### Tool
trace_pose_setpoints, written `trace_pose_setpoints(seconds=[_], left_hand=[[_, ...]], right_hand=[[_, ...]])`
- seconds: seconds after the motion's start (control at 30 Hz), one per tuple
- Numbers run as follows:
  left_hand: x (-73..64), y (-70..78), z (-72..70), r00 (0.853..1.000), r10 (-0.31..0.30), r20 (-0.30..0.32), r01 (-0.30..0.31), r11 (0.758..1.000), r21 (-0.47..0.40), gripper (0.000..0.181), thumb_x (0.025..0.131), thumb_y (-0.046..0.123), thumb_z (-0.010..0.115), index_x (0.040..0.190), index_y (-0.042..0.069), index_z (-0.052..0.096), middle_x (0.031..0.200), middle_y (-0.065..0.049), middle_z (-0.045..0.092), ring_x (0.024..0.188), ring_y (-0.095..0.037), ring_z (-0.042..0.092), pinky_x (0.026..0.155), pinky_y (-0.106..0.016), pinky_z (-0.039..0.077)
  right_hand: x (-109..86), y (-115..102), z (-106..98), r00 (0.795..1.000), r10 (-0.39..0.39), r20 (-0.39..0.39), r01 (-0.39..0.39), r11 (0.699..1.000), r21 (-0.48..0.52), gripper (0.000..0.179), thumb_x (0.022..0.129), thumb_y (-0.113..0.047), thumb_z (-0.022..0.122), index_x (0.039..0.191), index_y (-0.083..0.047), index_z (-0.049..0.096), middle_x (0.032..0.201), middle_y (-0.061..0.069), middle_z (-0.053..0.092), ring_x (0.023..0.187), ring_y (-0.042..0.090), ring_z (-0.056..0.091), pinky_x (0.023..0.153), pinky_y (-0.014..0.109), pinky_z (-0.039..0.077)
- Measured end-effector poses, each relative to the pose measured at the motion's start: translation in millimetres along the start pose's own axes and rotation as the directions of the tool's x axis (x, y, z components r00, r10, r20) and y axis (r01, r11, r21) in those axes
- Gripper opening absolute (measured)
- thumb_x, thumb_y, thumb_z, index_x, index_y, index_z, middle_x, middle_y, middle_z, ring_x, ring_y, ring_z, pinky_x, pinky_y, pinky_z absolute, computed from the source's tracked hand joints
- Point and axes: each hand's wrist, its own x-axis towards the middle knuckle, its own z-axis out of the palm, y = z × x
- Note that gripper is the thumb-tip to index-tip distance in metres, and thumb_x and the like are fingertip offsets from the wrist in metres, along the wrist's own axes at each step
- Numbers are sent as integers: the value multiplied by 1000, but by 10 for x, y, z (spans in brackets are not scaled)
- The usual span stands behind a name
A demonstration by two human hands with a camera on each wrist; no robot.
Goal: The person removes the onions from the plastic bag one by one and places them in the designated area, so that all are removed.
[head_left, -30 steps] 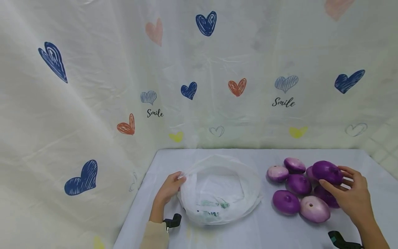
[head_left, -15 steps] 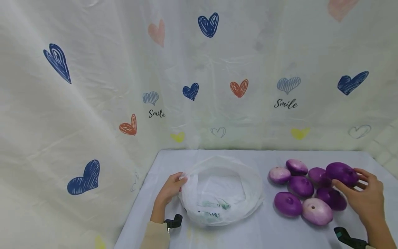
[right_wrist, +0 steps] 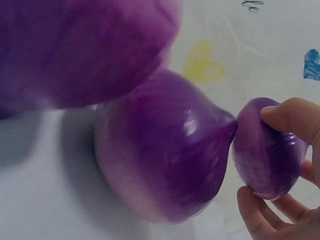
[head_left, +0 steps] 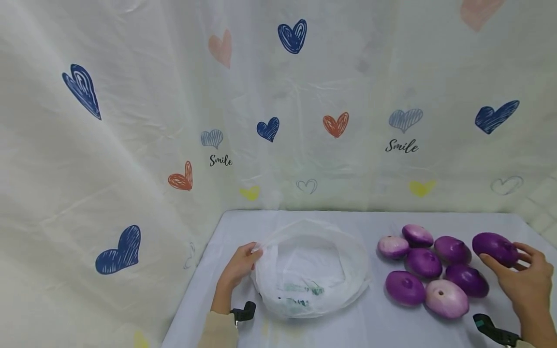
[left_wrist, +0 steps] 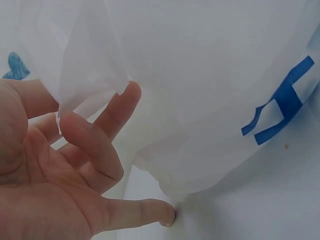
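My left hand (head_left: pixel 237 263) pinches the left rim of a white, thin plastic bag (head_left: pixel 300 309) that lies with its mouth spread wide on the table. Up close in the left wrist view, the bag's film (left_wrist: pixel 185 90) passes between thumb and fingers, and blue print shows on its side. At the right, my right hand (head_left: pixel 528 278) grips a dark purple onion (head_left: pixel 493 248) with thumb and fingertips. That onion (right_wrist: pixel 267 150) also appears in the right wrist view, beside a larger-looking purple onion (right_wrist: pixel 160 150) in the foreground.
Several purple onions sit clustered left of my right hand, among them a pale one (head_left: pixel 447 298) at the front and a dark one (head_left: pixel 467 280) nearest the hand. A white cloth (head_left: pixel 348 333) covers the table. Behind hangs a curtain (head_left: pixel 365 72) printed with hearts.
My right hand has carried the onion rightward, away from over the cluster, uncovering the onions below it. The left hand keeps its hold on the bag's rim.
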Motion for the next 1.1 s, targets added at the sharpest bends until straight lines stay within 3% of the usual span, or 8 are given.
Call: trace_pose_setpoints(seconds=[0.7,1.1], left_hand=[[12,30,-13,1000,21,-3,-21,999,-26,26,104,23,59,123,6,65,70,0,48,61,-16,46,57,-26,38],[2,13,-1,1000,13,-2,-13,1000,-23,28,104,24,59,126,7,65,71,0,48,61,-17,45,57,-26,38]], right_hand=[[176,406,59,998,31,62,-26,997,-76,87,98,-29,64,162,-1,11,162,37,11,139,57,26,112,68,31],[228,493,33,992,21,121,-5,992,-126,90,98,-29,65,161,1,7,158,41,13,138,59,23,110,70,28]])
